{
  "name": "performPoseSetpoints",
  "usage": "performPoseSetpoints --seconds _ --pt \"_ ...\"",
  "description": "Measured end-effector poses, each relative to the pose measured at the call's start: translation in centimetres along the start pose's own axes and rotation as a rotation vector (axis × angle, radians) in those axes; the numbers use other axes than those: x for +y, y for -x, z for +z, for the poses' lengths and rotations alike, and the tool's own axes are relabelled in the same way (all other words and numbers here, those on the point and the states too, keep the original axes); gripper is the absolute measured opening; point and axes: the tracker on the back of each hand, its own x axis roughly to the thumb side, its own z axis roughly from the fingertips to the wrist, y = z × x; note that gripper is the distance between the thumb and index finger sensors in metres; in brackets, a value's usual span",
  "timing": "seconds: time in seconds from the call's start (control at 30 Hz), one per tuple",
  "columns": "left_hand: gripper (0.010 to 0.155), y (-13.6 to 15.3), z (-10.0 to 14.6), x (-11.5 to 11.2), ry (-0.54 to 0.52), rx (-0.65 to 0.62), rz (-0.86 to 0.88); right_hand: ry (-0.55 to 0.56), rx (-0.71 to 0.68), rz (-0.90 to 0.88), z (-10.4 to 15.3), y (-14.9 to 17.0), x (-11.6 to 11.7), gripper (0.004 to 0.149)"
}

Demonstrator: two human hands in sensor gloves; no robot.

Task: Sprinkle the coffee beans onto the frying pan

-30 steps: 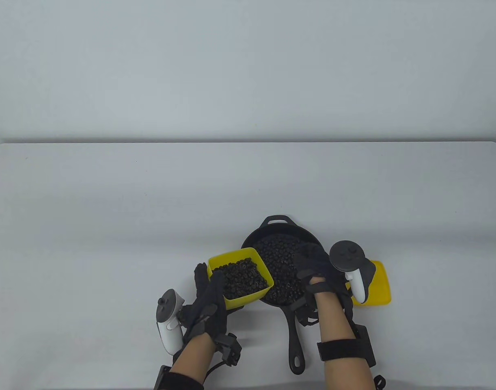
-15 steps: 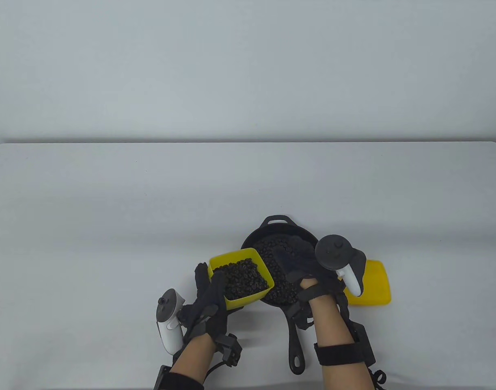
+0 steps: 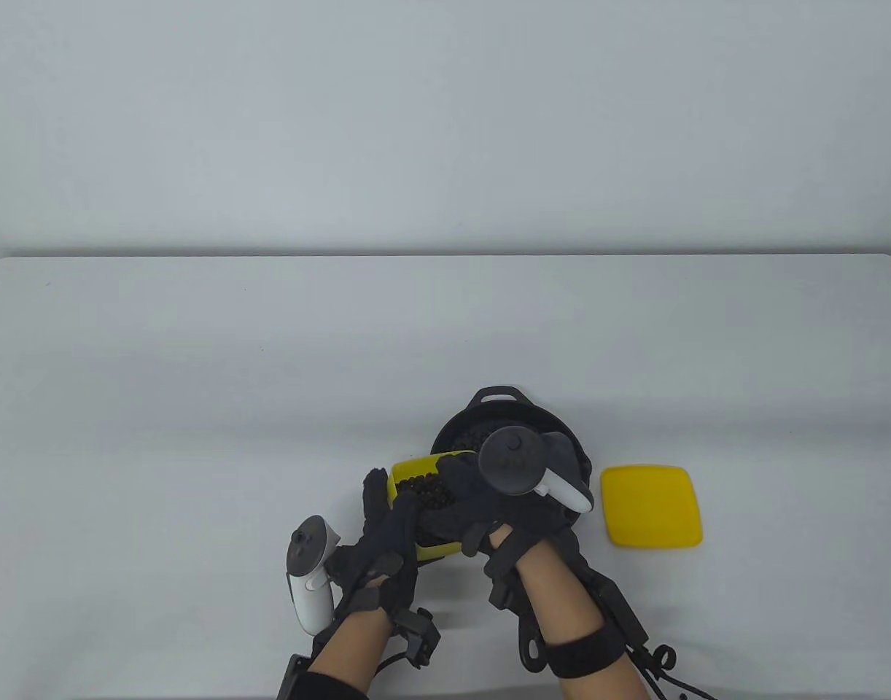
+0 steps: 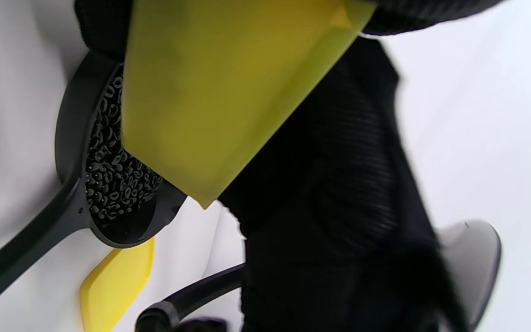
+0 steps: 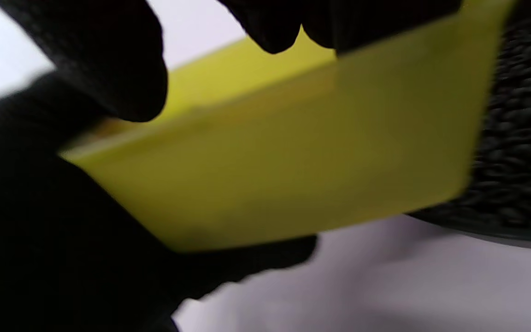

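On white table [image 3: 197,379], left grip [image 3: 380,539] holds yellow bean tub [image 3: 416,474]; right grip [image 3: 475,503] reaches inside, closure unclear.

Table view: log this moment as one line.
left hand holds yellow plastic bean tub | right hand reaches into tub | black cast-iron frying pan holds beans

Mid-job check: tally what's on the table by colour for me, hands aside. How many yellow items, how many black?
Yellow: 2, the tub of beans held by the left hand, and the lid.
Black: 1, the frying pan.
Total: 3, counting the beans with their holders.
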Motion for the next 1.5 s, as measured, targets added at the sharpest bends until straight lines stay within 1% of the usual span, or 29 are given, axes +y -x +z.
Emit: performPoseSetpoints --seconds 0.07,0.1,0.13,0.23,0.33,0.4,0.47,0.57,0.67,0.8,0.93,1.03,1.13,1.33,1.5 --pt "0.082 0.2 0.0 -0.4 -0.001 0.0 -0.01 -0.036 0.025 -0.045 -0.3 0.3 0.6 0.097" --pt "0.082 0.0 0.0 -0.6 0.0 -0.004 -0.004 -0.048 0.025 -0.035 -0.5 0.3 0.7 0.097" --pt "0.082 -0.1 0.0 -0.7 0.001 -0.011 -0.035 -0.068 0.027 -0.017 -0.6 0.3 0.8 0.097" --pt "0.081 -0.6 0.2 -1.0 0.014 -0.034 -0.107 -0.116 -0.004 -0.051 -0.9 0.3 1.3 0.087" --pt "0.081 -0.4 0.2 -1.3 0.03 -0.004 -0.079 -0.148 -0.036 -0.09 -1.3 0.0 2.0 0.078" --pt "0.081 -0.2 0.2 -1.4 0.034 0.01 -0.048 -0.141 -0.054 -0.08 -1.4 -0.3 2.1 0.073" --pt "0.081 -0.2 0.2 -1.5 0.044 0.014 -0.042 -0.148 -0.065 -0.091 -1.5 -0.4 2.2 0.063" --pt "0.081 -0.1 0.2 -1.6 0.047 0.021 -0.038 -0.114 -0.045 -0.082 -1.5 -0.4 2.5 0.044" --pt "0.081 0.2 0.1 -1.5 0.05 0.044 -0.025 -0.065 -0.017 -0.091 -1.5 -0.2 2.6 0.036" --pt "0.081 0.5 0.0 -1.2 0.044 0.058 -0.016 -0.022 0.0 -0.127 -1.6 0.2 2.7 0.034" --pt "0.081 0.6 -0.1 -1.2 0.052 0.057 0.035 0.034 0.001 -0.233 -1.3 0.9 2.1 0.034" --pt "0.081 0.6 -0.1 -1.3 0.057 0.057 0.044 0.109 0.013 -0.291 -0.9 1.5 1.5 0.034" --pt "0.081 0.6 -0.1 -1.3 0.057 0.063 0.056 0.161 0.024 -0.334 -0.6 2.1 1.2 0.034" --pt "0.081 0.6 0.0 -1.3 0.049 0.072 0.067 0.28 0.034 -0.489 0.1 3.5 0.3 0.034" --pt "0.081 0.2 0.0 -0.7 0.004 0.048 0.05 0.352 0.037 -0.628 0.8 5.0 -0.6 0.034"
